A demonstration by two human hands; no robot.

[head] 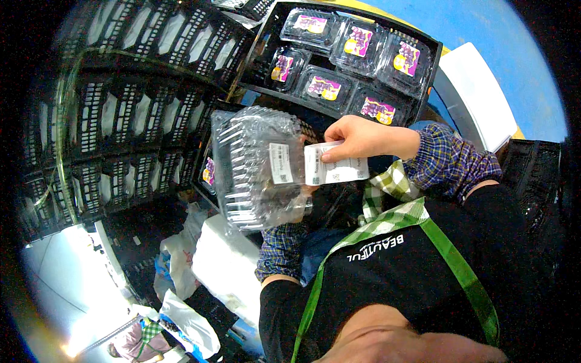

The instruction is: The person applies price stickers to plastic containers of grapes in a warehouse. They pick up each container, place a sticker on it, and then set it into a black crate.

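My left hand (308,190) holds clear plastic clamshell containers (247,168) from below, mostly hidden behind them. Repeated ridges along the side look like several containers nested together. A white printed label (280,163) shows on the plastic. Just right of it, my right hand (363,139) pinches a strip of white labels (338,170) between thumb and fingers. The strip's left end lies close to the containers; whether it touches them I cannot tell. Beyond my hands, a black crate (268,93) holds several clear clamshells (356,45) with purple and yellow grape stickers.
Stacked black slotted crates (122,113) fill the left side. A white block-like box (229,263) and plastic bags (179,263) lie near my left arm. A white box-like object (476,90) stands at the right by the blue floor (513,50). Another person (140,340) is at lower left.
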